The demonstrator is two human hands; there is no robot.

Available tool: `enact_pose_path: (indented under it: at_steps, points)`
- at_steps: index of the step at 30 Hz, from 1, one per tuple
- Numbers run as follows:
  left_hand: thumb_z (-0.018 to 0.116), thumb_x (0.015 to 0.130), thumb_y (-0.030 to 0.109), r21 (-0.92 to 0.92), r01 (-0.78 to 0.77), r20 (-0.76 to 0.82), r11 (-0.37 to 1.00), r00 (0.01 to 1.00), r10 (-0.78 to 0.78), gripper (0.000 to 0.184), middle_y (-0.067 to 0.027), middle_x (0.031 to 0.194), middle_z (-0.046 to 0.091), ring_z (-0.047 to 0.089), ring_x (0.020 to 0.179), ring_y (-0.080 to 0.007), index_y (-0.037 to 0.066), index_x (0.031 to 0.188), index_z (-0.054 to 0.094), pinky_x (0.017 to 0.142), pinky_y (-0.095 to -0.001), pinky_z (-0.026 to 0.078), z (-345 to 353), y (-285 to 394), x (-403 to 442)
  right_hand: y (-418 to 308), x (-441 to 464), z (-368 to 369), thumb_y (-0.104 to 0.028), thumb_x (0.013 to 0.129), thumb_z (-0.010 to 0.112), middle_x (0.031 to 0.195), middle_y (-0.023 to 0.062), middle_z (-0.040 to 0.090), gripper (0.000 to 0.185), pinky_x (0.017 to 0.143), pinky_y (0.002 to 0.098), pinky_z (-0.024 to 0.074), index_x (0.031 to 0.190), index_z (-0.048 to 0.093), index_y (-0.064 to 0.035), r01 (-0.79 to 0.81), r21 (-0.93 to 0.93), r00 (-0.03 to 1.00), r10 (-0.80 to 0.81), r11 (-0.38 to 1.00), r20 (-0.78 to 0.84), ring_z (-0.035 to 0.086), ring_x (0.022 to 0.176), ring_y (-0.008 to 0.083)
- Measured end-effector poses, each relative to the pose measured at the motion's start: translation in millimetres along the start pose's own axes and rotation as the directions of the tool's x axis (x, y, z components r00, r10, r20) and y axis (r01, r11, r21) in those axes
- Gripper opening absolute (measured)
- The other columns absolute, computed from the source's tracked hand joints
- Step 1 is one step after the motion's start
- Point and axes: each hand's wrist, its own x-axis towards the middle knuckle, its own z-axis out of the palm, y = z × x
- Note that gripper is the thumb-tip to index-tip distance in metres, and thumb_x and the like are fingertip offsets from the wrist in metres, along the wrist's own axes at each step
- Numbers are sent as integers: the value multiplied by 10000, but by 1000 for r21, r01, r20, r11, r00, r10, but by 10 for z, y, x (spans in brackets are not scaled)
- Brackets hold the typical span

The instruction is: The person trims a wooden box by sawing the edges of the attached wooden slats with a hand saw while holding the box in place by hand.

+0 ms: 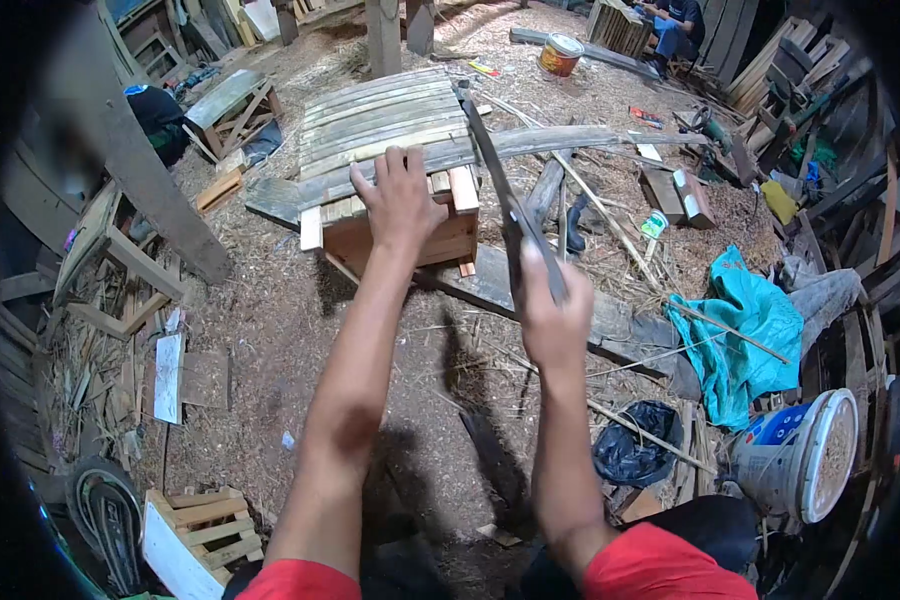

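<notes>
Head cam: right hand clamped on long dark metal handsaw, blade toward 11 o'clock; left hand spread on weathered grey plank across slatted wooden crate.

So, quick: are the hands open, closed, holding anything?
Left hand: open, resting on the weathered board.
Right hand: closed, holding what looks like a saw.
</notes>
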Motion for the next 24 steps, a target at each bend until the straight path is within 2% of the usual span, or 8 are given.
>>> enact_pose_path:
  at_steps: [3, 4, 5, 9, 13, 18, 21, 24]
  points:
    - [864, 589, 270, 27, 21, 14, 999, 1000, -21, 748, -88, 1155, 492, 499, 1147, -268, 102, 1230, 518, 1116, -664, 240, 4, -35, 17, -35, 103, 69, -361, 963, 595, 545, 41, 483, 497, 512, 332, 362, 686, 585, 52, 11, 12, 999, -10, 1000, -39, 454, 535, 109]
    - [866, 585, 275, 23, 10, 21, 1000, 1000, -11, 758, -90, 1160, 493, 499, 1149, -269, 101, 1236, 517, 1117, -664, 239, 40, -18, -2, -54, 315, 140, -354, 956, 593, 540, 69, 494, 490, 522, 345, 382, 689, 587, 56, -10, -102, 999, 6, 995, -34, 468, 535, 126]
    - [864, 582, 283, 25, 6, 16, 1000, 1000, -6, 751, -88, 1158, 497, 504, 1147, -268, 100, 1225, 522, 1105, -665, 254, 20, 2, 7, 18, 588, 245, -344, 950, 588, 537, 102, 497, 473, 535, 359, 401, 703, 595, 59, 113, -129, 993, -118, 985, -31, 484, 543, 142]
    - [860, 581, 285, 34, -18, 26, 999, 1000, 17, 743, -74, 1145, 503, 516, 1123, -263, 102, 1216, 519, 1096, -668, 267, 4, -1, 37, 11, 814, 290, -340, 951, 587, 549, 114, 499, 455, 545, 357, 404, 739, 616, 61, 70, -260, 997, -77, 963, -17, 481, 565, 137]
    - [849, 585, 267, 28, -20, -19, 999, 1000, 20, 722, -69, 1134, 496, 513, 1119, -263, 104, 1206, 519, 1099, -666, 264, -17, -10, -20, 39, -105, -41, -337, 972, 580, 549, 89, 476, 467, 525, 335, 379, 737, 601, 65, -18, -22, 999, 18, 1000, -29, 465, 556, 107]
    - [843, 577, 262, 23, -28, -29, 999, 999, 29, 731, -84, 1143, 504, 511, 1133, -273, 86, 1208, 519, 1097, -657, 271, 73, -21, -28, 93, 663, 310, -326, 951, 591, 540, 92, 495, 471, 523, 349, 392, 692, 587, 67, 84, -171, 995, -92, 982, -42, 478, 541, 136]
    - [838, 578, 268, 43, -29, -39, 999, 999, 31, 721, -86, 1144, 512, 520, 1119, -273, 91, 1204, 526, 1099, -656, 269, 69, -23, 2, 24, 937, 303, -323, 942, 595, 534, 96, 497, 463, 523, 355, 399, 683, 596, 61, 28, -200, 1000, -30, 979, -5, 483, 530, 148]
    - [837, 577, 270, 16, -35, -52, 999, 998, 36, 717, -84, 1137, 516, 524, 1108, -272, 93, 1201, 529, 1103, -660, 261, 75, -56, -32, -17, 243, 33, -309, 954, 597, 523, 75, 499, 438, 518, 341, 395, 701, 624, 47, 42, -60, 999, -41, 997, 12, 482, 519, 137]
